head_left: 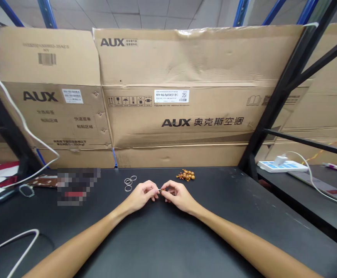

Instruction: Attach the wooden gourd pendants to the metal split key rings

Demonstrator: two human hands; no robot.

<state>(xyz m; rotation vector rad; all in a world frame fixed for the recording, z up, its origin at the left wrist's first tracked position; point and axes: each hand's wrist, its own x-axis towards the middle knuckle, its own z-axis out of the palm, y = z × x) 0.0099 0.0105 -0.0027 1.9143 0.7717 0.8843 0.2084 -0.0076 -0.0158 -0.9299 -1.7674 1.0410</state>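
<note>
My left hand (144, 194) is closed in a pinch on a thin metal ring (159, 190), of which only a small shiny part shows between the fingertips. Facing it, my right hand (176, 195) pinches a small brown beaded charm (163, 190), mostly covered by the fingers. The fingertips of both hands nearly meet, low over the black table. Several loose metal rings (128, 188) lie just to the left of my left hand. Behind my right hand is a small pile of glossy amber-brown beaded charms (186, 175).
Large cardboard sheets (174, 77) stand along the table's back edge. Black metal posts (275, 96) frame the right side. A power strip (281, 166) with a white cable sits at right. Dark-framed glasses (8, 196) and a blurred-out item (75, 187) lie at left.
</note>
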